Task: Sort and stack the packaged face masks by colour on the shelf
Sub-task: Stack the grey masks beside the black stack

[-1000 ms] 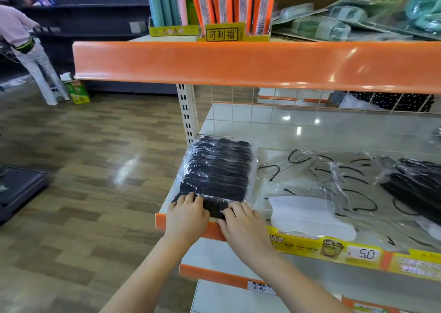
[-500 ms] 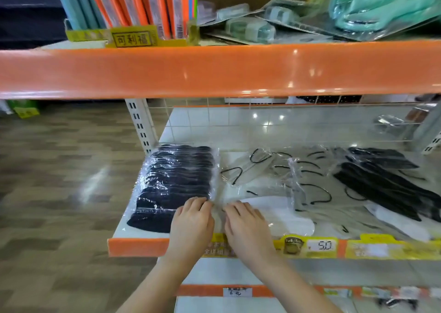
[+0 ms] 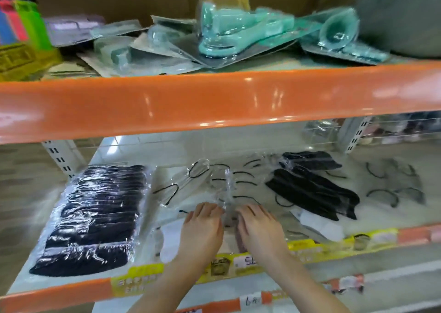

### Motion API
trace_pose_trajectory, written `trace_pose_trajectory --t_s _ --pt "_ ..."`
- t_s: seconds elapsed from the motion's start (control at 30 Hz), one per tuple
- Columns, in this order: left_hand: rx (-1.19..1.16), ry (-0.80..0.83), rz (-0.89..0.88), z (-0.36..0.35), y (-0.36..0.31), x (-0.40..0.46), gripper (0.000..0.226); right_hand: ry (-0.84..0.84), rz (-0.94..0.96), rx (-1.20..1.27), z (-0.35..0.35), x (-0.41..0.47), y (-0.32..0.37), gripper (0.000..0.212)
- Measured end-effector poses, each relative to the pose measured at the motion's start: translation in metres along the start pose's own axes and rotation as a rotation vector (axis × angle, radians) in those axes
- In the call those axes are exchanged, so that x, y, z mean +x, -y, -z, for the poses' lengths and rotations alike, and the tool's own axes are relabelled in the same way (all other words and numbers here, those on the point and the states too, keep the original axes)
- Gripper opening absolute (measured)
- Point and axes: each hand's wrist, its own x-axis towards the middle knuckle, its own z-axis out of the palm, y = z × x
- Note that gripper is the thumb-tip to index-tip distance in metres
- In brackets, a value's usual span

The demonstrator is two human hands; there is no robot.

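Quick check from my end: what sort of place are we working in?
Most likely a retail shop aisle: orange-edged display shelving, a handwritten price tag on the shelf edge, and packaged black masks laid out for sale.

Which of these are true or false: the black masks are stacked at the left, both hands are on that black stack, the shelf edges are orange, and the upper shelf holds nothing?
1. A stack of black masks lies at the left of the shelf. True.
2. Both hands are on that stack. False: the left hand and right hand are on clear packets mid-shelf.
3. The shelf edges are orange. True.
4. The upper shelf holds nothing. False: teal packaged goods lie there.
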Motion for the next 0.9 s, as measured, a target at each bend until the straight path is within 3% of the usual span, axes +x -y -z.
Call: trace_pose_trajectory --t_s 0.23,0.33,0.47,0.63,0.9 --pt "0.026 0.072 -0.113 -0.028 -0.062 0.037 0.030 0.014 -0.075 -0.071 0.020 0.003 -0.080 0.033" --pt "0.080 0.099 -0.148 -0.040 -0.085 0.051 0.017 0.036 -0.073 -0.074 0.027 0.002 -0.108 0.031" --pt "0.089 0.136 -0.190 -0.052 -0.113 0.070 0.046 0.001 -0.024 -0.063 0.035 -0.004 -0.140 0.022" --pt "0.056 0.194 -0.197 -0.060 -0.139 0.086 0.040 -0.004 0.002 -0.065 0.037 -0.009 -0.173 0.027" --pt "0.186 0.276 -0.092 -0.081 -0.144 0.093 0.057 -0.018 -0.041 -0.100 0.027 -0.010 -0.198 0.047"
